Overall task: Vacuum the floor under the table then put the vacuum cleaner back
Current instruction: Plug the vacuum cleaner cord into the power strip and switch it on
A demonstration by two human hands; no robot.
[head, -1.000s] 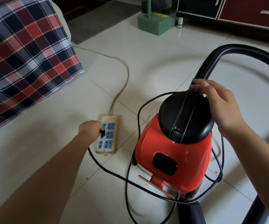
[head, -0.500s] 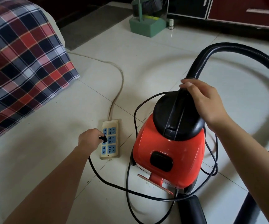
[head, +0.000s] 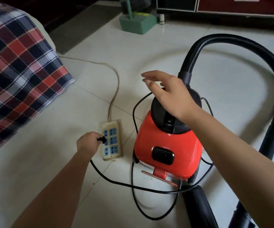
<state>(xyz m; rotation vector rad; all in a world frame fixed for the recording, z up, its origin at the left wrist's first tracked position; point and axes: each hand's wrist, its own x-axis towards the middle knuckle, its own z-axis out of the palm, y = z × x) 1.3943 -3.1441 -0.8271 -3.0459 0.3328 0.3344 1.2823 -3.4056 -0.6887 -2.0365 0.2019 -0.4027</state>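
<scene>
Over tiled floor (head: 198, 63), right hand (head: 170, 94) has released vacuum (head: 165, 145) (fingers (head: 149, 74) spread).

Vacuum body (head: 165, 145): I see it red, black-topped, upright on the floor, just below my right hand (head: 170, 94).
Hose (head: 231, 41): black, arching beyond that hand.
Plug (head: 102, 139): black, pinched in my left hand (head: 87, 143).

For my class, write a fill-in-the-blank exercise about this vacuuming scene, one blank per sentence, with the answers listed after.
1. The left hand pinches the black ___ at the power strip.
2. The power strip shows ___ blue sockets.
3. The vacuum cleaner has a black top and a ___ body.
4. The open right hand above the vacuum cleaner holds ___.
Missing words: plug; six; red; nothing.
</scene>
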